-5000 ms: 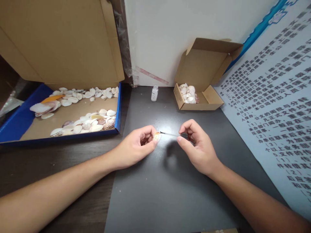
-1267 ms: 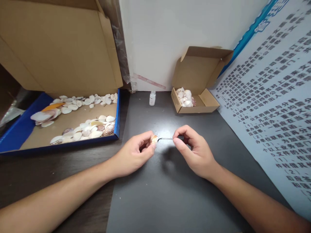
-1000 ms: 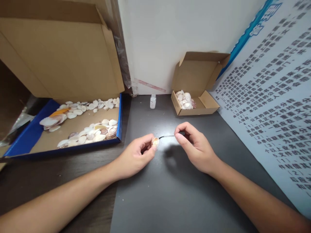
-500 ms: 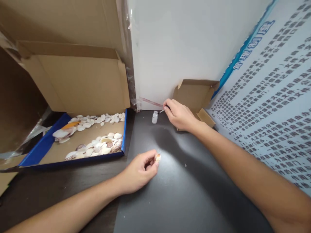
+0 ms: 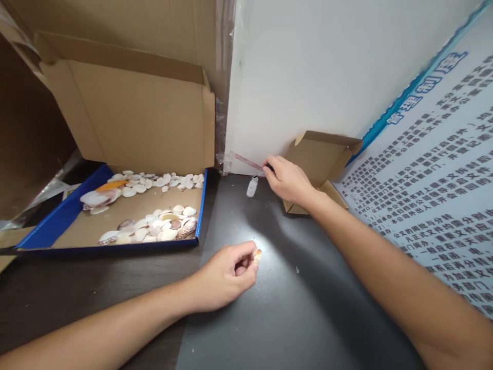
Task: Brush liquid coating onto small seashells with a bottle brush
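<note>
My left hand [image 5: 231,277] pinches a small orange-brown and white seashell [image 5: 258,255] between thumb and fingertips, just above the dark grey mat. Farther back, my right hand [image 5: 287,180] is closed around a black-ended applicator [image 5: 270,167]. Its thin stem appears at the mouth of a small clear bottle [image 5: 252,187] with a pale label. Whether the tip is inside the bottle I cannot tell. The bottle stands on the mat, left of the right hand, looking slightly tilted. My fingers hide most of the applicator.
An open blue-sided cardboard box [image 5: 148,200] on the left holds several white and brown shells. Behind my right hand stands a small open cardboard box [image 5: 318,156]. A white wall panel [image 5: 308,72] rises behind the mat, with a printed poster [image 5: 435,169] at right.
The view has turned slightly, so things sit shifted and tilted in the picture. My right hand stays near the bottle with the applicator; my left hand still pinches the shell.
</note>
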Tool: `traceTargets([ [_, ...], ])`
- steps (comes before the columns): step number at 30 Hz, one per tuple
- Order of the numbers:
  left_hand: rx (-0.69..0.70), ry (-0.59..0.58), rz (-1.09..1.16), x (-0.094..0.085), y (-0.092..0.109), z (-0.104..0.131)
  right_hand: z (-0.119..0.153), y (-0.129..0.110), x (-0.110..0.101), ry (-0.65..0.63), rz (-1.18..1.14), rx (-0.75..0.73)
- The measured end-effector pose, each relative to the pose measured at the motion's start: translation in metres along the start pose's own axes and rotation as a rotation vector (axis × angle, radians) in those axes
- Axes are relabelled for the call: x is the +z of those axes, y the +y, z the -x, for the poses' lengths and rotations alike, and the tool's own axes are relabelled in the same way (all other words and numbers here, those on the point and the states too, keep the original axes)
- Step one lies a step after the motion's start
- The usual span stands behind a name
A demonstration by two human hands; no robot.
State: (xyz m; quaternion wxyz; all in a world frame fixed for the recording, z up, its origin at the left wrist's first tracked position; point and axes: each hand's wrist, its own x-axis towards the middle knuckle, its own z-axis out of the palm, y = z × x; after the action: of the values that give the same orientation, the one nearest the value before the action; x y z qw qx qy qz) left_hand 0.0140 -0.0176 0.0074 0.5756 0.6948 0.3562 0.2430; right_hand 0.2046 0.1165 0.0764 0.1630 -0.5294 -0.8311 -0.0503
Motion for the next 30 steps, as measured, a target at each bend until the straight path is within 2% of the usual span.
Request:
traceTargets([
  [8, 0.014, 0.0, -0.001, 0.0, -0.003, 0.0, -0.012, -0.005, 0.001, -0.072, -0.009, 0.022],
  [19, 0.032, 0.003, 0.014, 0.0, -0.003, 0.003, -0.022, -0.002, 0.004, -0.237, -0.031, 0.044],
  [30, 0.032, 0.006, -0.004, 0.0, -0.005, 0.002, -0.027, -0.003, 0.004, -0.224, -0.033, 0.07],
])
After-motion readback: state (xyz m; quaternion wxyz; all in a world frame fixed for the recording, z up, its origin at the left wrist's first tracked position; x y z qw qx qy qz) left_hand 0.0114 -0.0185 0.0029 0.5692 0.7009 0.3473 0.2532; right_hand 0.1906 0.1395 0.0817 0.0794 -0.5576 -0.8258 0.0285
